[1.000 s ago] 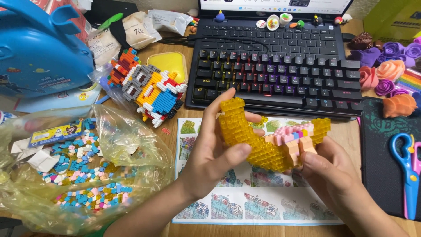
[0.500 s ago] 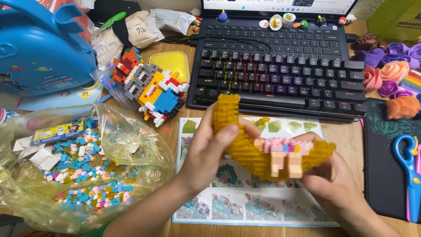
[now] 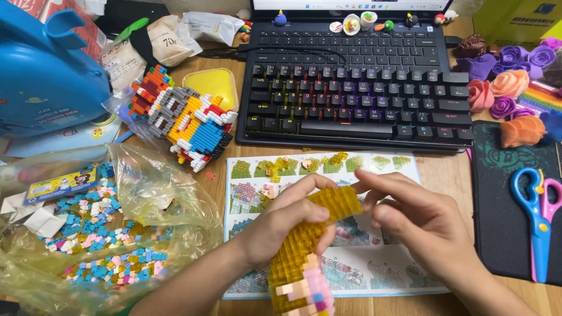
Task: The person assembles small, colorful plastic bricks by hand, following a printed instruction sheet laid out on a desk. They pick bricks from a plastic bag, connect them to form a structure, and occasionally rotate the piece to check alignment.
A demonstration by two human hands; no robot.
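A curved yellow brick model (image 3: 304, 246) (pink bricks at its near end) is gripped by the left hand (image 3: 281, 225) and pinched at its top by the right hand (image 3: 418, 219), above an instruction sheet (image 3: 374, 169). A black keyboard (image 3: 357, 102) lies beyond; a plastic bag of loose bricks (image 3: 99, 234) sits left.

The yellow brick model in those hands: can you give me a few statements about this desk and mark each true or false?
1. Both hands, left hand and right hand, touch the yellow brick model. True.
2. The model lies flat on the instruction sheet. False: it is held up above the sheet.
3. Loose small bricks sit in a clear plastic bag on the left. True.
4. The scissors lie on the keyboard. False: they lie on a dark mat at the right.
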